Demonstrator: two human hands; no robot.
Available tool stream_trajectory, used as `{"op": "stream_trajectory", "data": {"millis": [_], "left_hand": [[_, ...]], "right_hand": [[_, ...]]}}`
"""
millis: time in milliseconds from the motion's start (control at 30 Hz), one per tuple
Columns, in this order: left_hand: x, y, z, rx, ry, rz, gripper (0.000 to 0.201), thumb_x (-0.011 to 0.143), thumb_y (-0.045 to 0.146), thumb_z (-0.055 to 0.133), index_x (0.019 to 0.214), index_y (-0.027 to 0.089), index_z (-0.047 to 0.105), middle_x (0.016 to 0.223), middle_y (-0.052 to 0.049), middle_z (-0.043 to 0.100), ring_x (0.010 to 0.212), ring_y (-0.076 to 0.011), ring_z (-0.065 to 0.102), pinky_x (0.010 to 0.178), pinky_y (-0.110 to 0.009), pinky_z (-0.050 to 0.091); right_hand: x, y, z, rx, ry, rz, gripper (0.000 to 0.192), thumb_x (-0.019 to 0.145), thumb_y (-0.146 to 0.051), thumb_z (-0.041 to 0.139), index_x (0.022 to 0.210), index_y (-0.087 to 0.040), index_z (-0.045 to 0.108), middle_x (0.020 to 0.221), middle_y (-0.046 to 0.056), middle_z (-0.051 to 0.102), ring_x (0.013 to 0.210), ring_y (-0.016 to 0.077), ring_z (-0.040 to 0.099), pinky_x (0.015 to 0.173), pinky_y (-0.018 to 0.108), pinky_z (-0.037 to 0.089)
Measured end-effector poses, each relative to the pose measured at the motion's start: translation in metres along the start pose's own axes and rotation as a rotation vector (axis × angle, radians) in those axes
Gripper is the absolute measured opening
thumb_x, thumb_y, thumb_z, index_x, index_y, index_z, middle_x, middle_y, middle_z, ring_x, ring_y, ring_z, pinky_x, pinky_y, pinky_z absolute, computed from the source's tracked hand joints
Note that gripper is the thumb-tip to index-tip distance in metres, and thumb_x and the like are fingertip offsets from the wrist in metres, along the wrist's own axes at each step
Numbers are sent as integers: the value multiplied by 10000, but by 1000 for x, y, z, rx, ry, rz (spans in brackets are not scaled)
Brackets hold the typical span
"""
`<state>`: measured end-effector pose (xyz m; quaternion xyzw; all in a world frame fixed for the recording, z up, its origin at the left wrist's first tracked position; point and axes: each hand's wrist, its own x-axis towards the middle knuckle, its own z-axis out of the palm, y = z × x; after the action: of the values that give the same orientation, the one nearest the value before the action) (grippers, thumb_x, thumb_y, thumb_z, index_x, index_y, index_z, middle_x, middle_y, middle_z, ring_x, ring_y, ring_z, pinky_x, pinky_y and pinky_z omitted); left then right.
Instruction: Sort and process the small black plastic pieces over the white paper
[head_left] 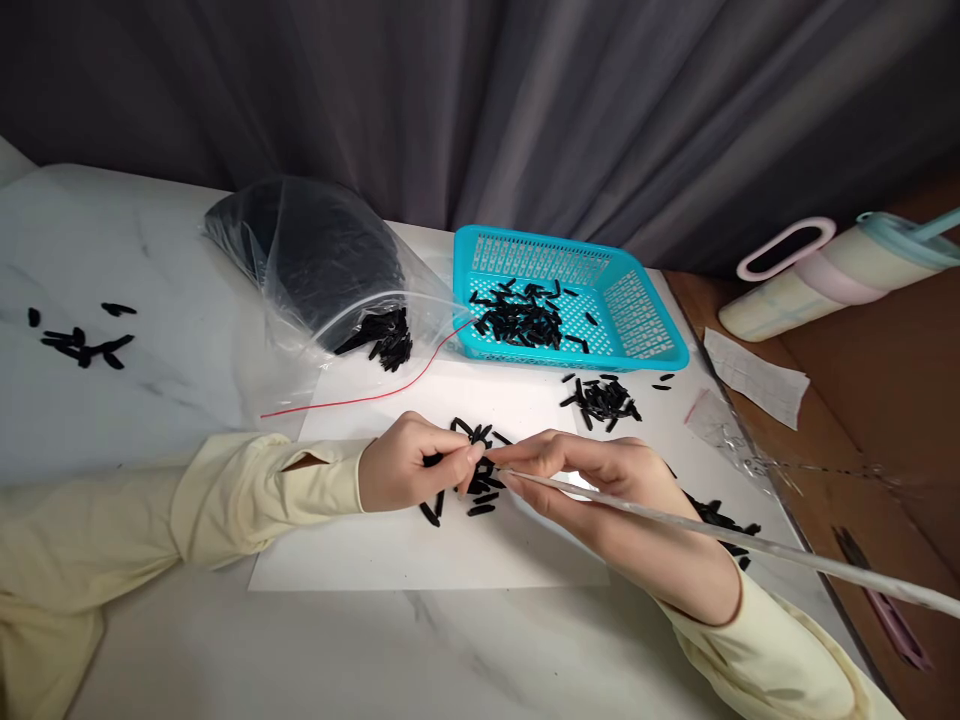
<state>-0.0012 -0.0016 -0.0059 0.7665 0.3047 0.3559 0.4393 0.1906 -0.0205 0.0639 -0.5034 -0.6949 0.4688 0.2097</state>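
My left hand is closed in a pinch over the white sheet, its thumb and forefinger pressed together. Whatever sits between those fingertips is too small to make out. My right hand meets it from the right, fingers closed around the end of a long thin white rod. This rod runs back across my wrist and out at the right edge. Under and around the fingertips lie small black elongated pieces, partly hidden by both hands.
A clear zip bag full of black pieces lies behind my left hand. Beside it stands a blue basket holding more. Loose piles lie about the table. Rightward are a tumbler, a paper slip and a pink-handled tool.
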Motion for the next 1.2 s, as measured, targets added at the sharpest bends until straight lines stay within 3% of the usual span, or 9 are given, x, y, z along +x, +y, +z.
{"op": "stream_trajectory", "data": {"millis": [367, 667, 1000, 1200], "left_hand": [[0, -1, 0, 13, -14, -7, 420, 891, 221, 402, 516, 122, 564, 404, 48, 424, 362, -28, 282, 369, -160, 246], [0, 1, 0, 19, -29, -32, 425, 889, 222, 396, 510, 128, 564, 411, 36, 469, 363, -32, 306, 376, -164, 263], [0, 2, 0, -3, -56, -35, 406, 879, 194, 407, 516, 126, 574, 449, 23, 546, 365, -27, 329, 382, -158, 274], [0, 2, 0, -52, -72, -102, 406, 871, 206, 413, 515, 120, 589, 411, 36, 471, 367, -29, 308, 383, -160, 262]], "right_hand": [[2, 0, 0, 47, -1, 6, 172, 794, -181, 600, 623, -201, 599, 905, 0, 732, 847, 150, 683, 733, 213, 502], [1, -1, 0, 21, -3, 17, 169, 795, -196, 585, 628, -195, 610, 917, 41, 731, 849, 196, 685, 695, 267, 535], [2, -3, -3, -4, -36, 8, 174, 787, -180, 588, 613, -187, 596, 894, 42, 731, 826, 182, 684, 597, 223, 512], [0, -1, 0, -83, -16, -92, 160, 799, -146, 575, 651, -191, 614, 883, 38, 722, 776, 167, 679, 627, 232, 514]]}}
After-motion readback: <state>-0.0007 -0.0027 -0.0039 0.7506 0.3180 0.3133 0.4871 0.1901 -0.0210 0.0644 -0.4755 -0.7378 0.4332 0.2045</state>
